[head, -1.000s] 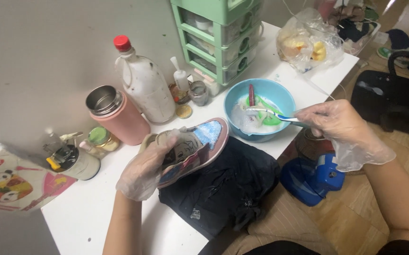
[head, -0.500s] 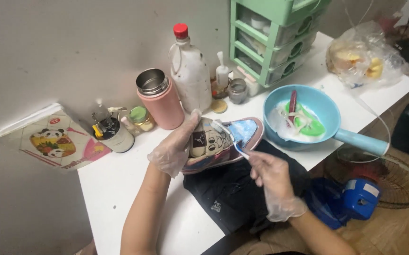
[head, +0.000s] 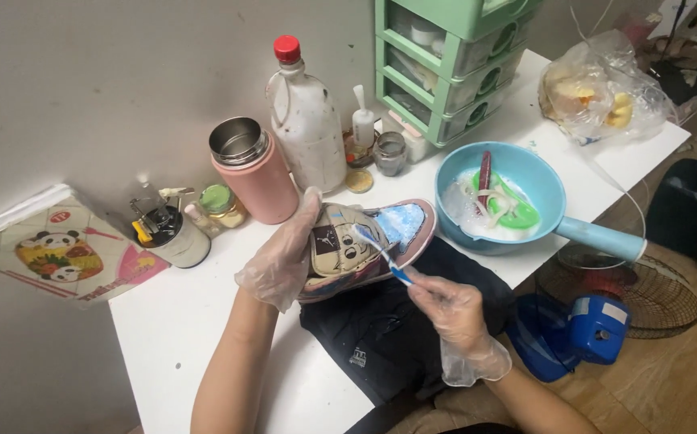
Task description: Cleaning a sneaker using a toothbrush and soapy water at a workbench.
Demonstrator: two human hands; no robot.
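My left hand (head: pixel 282 259), in a clear plastic glove, grips the heel end of a small sneaker (head: pixel 369 245) with a blue toe and pink sole, holding it tilted on its side above a black cloth (head: pixel 393 341). My right hand (head: pixel 453 309), also gloved, pinches a blue and white toothbrush (head: pixel 381 251) whose bristles rest on the sneaker's side. A blue saucepan-shaped bowl (head: pixel 553 201) with soapy water, a green sponge and a dark red brush stands just right of the sneaker.
On the white table (head: pixel 180 337) stand a pink flask (head: pixel 256 173), a red-capped plastic bottle (head: pixel 307 124), small jars, a tin cup of tools (head: pixel 173 233) and green drawers (head: pixel 453 56). A bag of food (head: pixel 602 88) lies far right. A blue fan (head: pixel 606 317) sits on the floor.
My right hand left the bowl with the toothbrush and came across to the sneaker, where it brushes the side. The left hand kept hold of the sneaker throughout.
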